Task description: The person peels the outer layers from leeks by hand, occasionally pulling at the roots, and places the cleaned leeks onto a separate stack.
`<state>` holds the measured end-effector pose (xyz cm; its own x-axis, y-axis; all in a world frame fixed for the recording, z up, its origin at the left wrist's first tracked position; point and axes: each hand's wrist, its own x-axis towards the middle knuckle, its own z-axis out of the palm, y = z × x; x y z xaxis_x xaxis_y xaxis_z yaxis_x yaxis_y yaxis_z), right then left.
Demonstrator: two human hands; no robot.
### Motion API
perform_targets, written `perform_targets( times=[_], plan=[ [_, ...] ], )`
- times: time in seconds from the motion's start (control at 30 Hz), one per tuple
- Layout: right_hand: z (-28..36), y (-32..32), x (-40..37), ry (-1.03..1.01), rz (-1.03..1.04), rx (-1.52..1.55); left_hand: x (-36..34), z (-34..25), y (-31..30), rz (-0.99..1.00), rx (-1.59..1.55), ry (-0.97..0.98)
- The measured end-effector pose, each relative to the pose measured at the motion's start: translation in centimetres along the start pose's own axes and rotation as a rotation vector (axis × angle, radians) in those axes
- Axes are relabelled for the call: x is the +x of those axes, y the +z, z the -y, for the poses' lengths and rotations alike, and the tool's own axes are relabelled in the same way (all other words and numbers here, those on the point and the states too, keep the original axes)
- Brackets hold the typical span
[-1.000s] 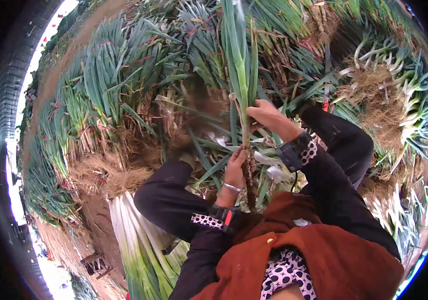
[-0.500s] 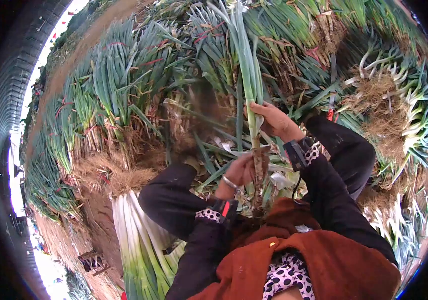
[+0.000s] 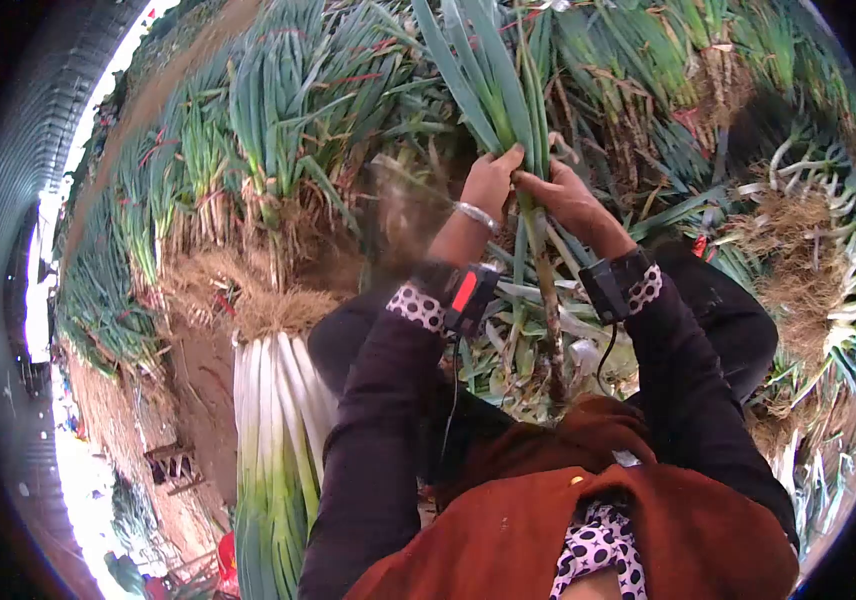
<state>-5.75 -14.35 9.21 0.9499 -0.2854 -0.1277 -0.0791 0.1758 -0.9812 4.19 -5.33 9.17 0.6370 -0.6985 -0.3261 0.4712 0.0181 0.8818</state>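
A long green onion (image 3: pixel 546 285) stands upright between my knees, its brown, dirty lower stem pointing down and its green leaves fanning out above. My left hand (image 3: pixel 490 188), with a silver bracelet at the wrist, closes around the base of the leaves. Right beside it, my right hand (image 3: pixel 573 208) grips the same spot from the other side, thumbs nearly touching. Both fists hide part of the stalk. Peeled leaf scraps (image 3: pixel 508 345) lie on the ground under the stem.
Cleaned white-stemmed onions (image 3: pixel 273 420) lie by my left leg, roots away from me. Tied unpeeled bundles (image 3: pixel 273 130) stand in rows ahead and to the left. More rooted white onions (image 3: pixel 798 250) are piled at the right. A red object (image 3: pixel 226 562) sits at lower left.
My left hand has moved up from the lower stem to the leaf base, joining the right hand there. The view has shifted slightly, and the onion leaves now spread wider.
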Motion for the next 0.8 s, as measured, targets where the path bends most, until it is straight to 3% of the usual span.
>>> perform_targets(
  times=[0.1, 0.23, 0.47, 0.5, 0.53, 0.57, 0.6, 0.63, 0.67, 0.73, 0.8],
  plan=[
    [-0.4, 1.4, 1.4, -0.04, -0.012, -0.055, 0.1, -0.7, -1.3, 0.004, -0.079, 0.127],
    [-1.1, 3.6, 1.9, -0.179, -0.156, -0.085, -1.2, -2.3, -1.8, -0.062, -0.146, 0.053],
    [-1.7, 4.2, 1.1, -0.206, -0.243, -0.204, -1.6, -1.5, -2.7, -0.154, -0.141, -0.017],
    [-1.5, 4.3, 0.7, -0.206, -0.241, -0.232, -0.2, 0.4, -4.7, -0.042, 0.165, 0.326],
    [-1.3, 4.6, -0.3, -0.207, -0.239, -0.239, 0.5, -0.4, -5.1, -0.066, -0.035, 0.15],
    [-1.3, 4.8, -2.1, -0.133, -0.175, -0.253, 1.2, -1.2, -5.4, -0.124, -0.247, -0.016],
    [-1.0, 5.1, -4.0, -0.059, -0.117, -0.266, 0.2, -2.9, -5.5, -0.178, -0.254, -0.012],
    [0.1, 5.8, -6.2, -0.13, -0.145, -0.177, -0.6, -4.0, -6.3, -0.228, -0.254, -0.015],
    [-1.4, 3.8, -7.7, 0.06, -0.112, -0.23, -0.5, -4.0, -7.6, -0.226, -0.196, 0.056],
    [-3.2, 0.4, -10.4, 0.345, -0.023, -0.506, 0.4, -4.6, -11.0, -0.263, -0.183, 0.096],
    [-6.4, -3.1, -13.4, 0.484, 0.163, -0.916, 0.4, -6.6, -12.1, -0.298, -0.275, 0.177]
  ],
)
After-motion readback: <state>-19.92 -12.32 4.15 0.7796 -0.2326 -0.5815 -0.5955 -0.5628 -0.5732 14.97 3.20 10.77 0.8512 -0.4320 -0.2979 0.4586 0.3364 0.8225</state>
